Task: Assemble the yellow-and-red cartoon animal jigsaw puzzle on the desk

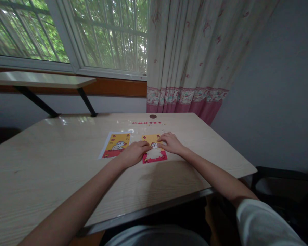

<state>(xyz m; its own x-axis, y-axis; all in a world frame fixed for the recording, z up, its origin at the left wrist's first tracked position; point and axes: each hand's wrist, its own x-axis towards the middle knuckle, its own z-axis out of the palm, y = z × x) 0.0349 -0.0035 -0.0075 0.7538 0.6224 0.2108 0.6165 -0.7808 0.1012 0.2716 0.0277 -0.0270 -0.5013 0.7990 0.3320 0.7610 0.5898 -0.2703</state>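
A small jigsaw puzzle [154, 159] lies flat on the table, yellow at the top and pink-red along the lower border, with a white bird in a red hat in its middle. Below the bird, an irregular gap shows the pale surface underneath. My left hand [135, 153] rests on the puzzle's left side, its fingers bent together and their tips at the bird. From the right, my right hand [171, 142] presses its closed thumb and fingers onto the puzzle beside the bird. Any single piece under the fingertips is hidden. Just left lies a printed picture [114, 147] of a similar bird.
A row of small red pieces [146, 123] runs across the far part of the table [195, 174], with a few tiny pale bits nearby. Behind them is a dark round cable hole [153, 116]. A raised shelf [43, 80] on black legs stands at the back left.
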